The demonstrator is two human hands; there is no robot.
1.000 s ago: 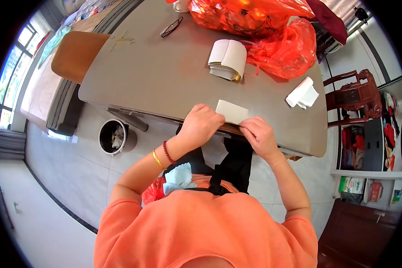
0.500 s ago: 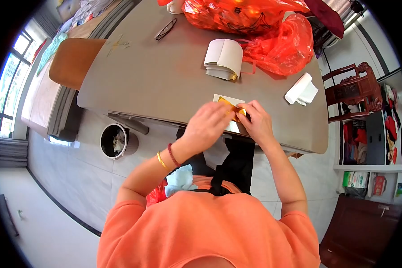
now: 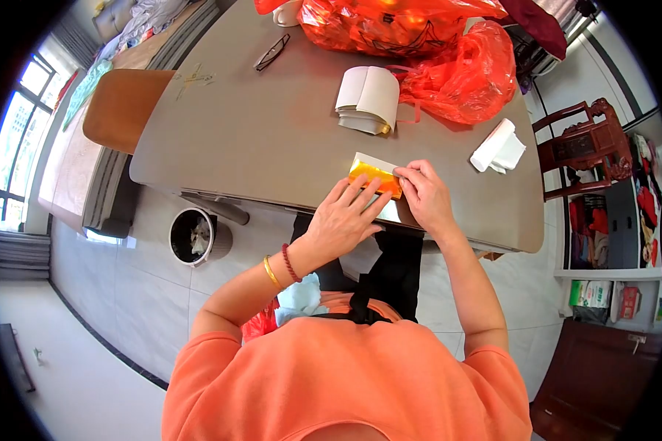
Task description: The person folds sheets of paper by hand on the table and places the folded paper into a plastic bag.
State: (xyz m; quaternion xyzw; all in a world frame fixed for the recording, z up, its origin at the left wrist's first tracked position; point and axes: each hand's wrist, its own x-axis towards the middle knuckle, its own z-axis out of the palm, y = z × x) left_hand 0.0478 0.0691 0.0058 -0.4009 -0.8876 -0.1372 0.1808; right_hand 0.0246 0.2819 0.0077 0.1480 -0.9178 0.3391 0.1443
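A shiny gold foil sheet (image 3: 371, 173) lies on a white paper sheet (image 3: 377, 161) close to the table's front edge. My left hand (image 3: 346, 217) rests flat over the foil with its fingers spread, hiding the lower left part. At the right end of the foil, my right hand (image 3: 426, 197) is closed, thumb and fingertips pinching the corner of the sheets. Beyond my hands stands a stack of white paper sheets (image 3: 368, 97), curled at the sides, with a bit of gold at its lower corner.
Red plastic bags (image 3: 460, 77) fill the far side of the grey table (image 3: 250, 132). Eyeglasses (image 3: 272, 52) lie at the far left, and a folded white paper wad (image 3: 498, 145) at the right. A waste bin (image 3: 201, 237) is on the floor.
My left hand has come down from a blurred motion and now lies spread on the foil. The gold sheet, folded up between my fingers before, now looks flat.
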